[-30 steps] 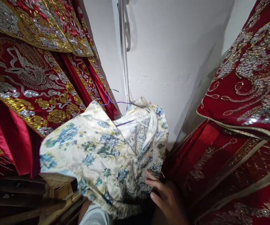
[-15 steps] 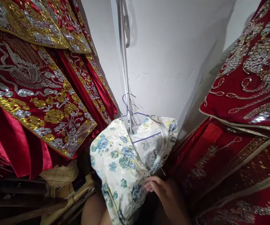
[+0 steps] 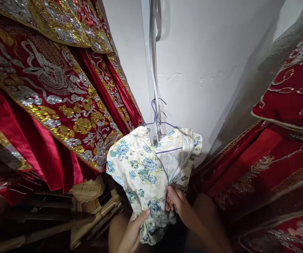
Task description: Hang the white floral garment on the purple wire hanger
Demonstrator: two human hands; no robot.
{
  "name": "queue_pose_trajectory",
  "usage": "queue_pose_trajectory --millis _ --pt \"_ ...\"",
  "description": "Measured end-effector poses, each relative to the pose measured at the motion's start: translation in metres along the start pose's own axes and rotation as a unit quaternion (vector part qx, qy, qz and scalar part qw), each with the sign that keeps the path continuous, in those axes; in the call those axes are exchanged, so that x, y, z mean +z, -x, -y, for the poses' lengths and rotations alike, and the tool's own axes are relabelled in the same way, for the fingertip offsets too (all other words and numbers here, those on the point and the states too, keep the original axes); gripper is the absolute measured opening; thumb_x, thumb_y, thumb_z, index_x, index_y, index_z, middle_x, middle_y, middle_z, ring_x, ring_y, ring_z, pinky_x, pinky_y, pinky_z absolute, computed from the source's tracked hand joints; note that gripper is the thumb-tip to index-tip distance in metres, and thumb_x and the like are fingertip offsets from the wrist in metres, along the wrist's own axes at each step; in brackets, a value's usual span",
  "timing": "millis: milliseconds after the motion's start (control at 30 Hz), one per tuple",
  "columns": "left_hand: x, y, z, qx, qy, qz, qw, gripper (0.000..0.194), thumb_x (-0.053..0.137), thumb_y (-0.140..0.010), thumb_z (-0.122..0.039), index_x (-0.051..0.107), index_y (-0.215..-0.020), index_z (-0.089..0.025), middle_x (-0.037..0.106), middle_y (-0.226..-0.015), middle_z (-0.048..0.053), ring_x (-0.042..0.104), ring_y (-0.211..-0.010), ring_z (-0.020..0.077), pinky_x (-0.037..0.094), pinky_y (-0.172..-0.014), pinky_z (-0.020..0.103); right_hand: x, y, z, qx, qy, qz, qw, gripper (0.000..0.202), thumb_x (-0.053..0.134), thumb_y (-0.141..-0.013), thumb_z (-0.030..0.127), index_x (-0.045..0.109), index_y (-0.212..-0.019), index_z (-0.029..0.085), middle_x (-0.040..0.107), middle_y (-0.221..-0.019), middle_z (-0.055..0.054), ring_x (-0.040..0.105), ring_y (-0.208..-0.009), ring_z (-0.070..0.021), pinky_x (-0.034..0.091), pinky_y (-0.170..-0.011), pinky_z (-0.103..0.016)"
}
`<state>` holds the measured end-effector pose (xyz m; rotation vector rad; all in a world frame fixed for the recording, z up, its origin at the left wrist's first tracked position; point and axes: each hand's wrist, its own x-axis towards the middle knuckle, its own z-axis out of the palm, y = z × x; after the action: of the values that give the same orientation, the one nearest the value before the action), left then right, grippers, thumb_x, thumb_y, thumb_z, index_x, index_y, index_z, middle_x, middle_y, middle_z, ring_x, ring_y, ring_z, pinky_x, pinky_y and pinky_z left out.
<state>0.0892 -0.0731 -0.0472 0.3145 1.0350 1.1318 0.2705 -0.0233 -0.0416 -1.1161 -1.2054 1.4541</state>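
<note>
A white blouse (image 3: 138, 168) with blue and yellow flowers hangs from a purple hanger (image 3: 156, 119), its V-shaped front facing me. My left hand (image 3: 134, 230) is closed on its lower left side, thumb on the front and the other fingers hidden behind the cloth. With curled fingers, my right hand (image 3: 176, 200) grips the front edge at the bottom of the neckline. The hanger's crossbar shows inside the neck opening.
Red skirts and panels (image 3: 48, 88) with gold and silver embroidery hang at the left. More red beaded garments (image 3: 293, 98) hang at the right. A grey-white wall (image 3: 198, 52) with a metal upright (image 3: 151, 63) stands behind. Below left is a wooden chair (image 3: 96, 214).
My left hand has come into view with its thumb on the blouse front. My right hand has closed on the neckline edge. The blouse's lower part has been drawn up, and the view has shifted.
</note>
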Motion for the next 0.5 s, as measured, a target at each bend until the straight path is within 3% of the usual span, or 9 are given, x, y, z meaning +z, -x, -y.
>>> queue_pose_trajectory --millis 67,167,333,500 --pt "-0.004 -0.019 -0.004 -0.009 0.004 -0.002 1.0 0.083 0.095 -0.055 -0.029 0.063 -0.13 -0.015 0.073 -0.113 0.015 0.064 -0.117 0.036 0.047 -0.106 0.045 0.009 -0.001 -0.001 -0.006 -0.015 0.006 1.0 0.055 0.044 -0.091 0.071 0.051 -0.065 0.022 0.056 -0.056 -0.002 0.052 -0.054 -0.0164 0.042 -0.055 -0.03" --pt "-0.007 -0.027 -0.003 0.0 0.001 0.001 1.0 0.083 0.094 -0.055 -0.029 0.063 -0.131 -0.016 0.073 -0.115 0.016 0.064 -0.118 0.0374 0.045 -0.107 0.048 0.011 -0.005 -0.012 0.002 -0.033 -0.006 0.999 0.052 0.054 -0.084 0.071 0.049 -0.069 0.022 0.051 -0.051 0.002 0.046 -0.047 -0.0129 0.038 -0.05 -0.026" --pt "0.008 -0.022 0.003 -0.004 -0.012 0.02 1.0 0.083 0.094 -0.052 -0.025 0.065 -0.13 -0.019 0.074 -0.114 0.013 0.063 -0.12 0.0369 0.045 -0.109 0.046 -0.005 -0.011 -0.031 0.022 -0.04 -0.044 0.998 0.052 0.055 -0.082 0.073 0.05 -0.08 0.022 0.052 -0.051 0.004 0.045 -0.043 -0.011 0.033 -0.043 -0.023" --pt "0.021 -0.028 0.01 0.006 -0.038 0.045 0.998 0.083 0.093 -0.054 -0.028 0.064 -0.131 -0.018 0.074 -0.116 0.013 0.062 -0.121 0.0353 0.044 -0.11 0.044 -0.024 -0.009 -0.028 0.006 -0.025 -0.067 0.997 0.046 0.055 -0.086 0.068 0.048 -0.087 0.022 0.052 -0.055 0.004 0.047 -0.046 -0.0117 0.035 -0.045 -0.023"
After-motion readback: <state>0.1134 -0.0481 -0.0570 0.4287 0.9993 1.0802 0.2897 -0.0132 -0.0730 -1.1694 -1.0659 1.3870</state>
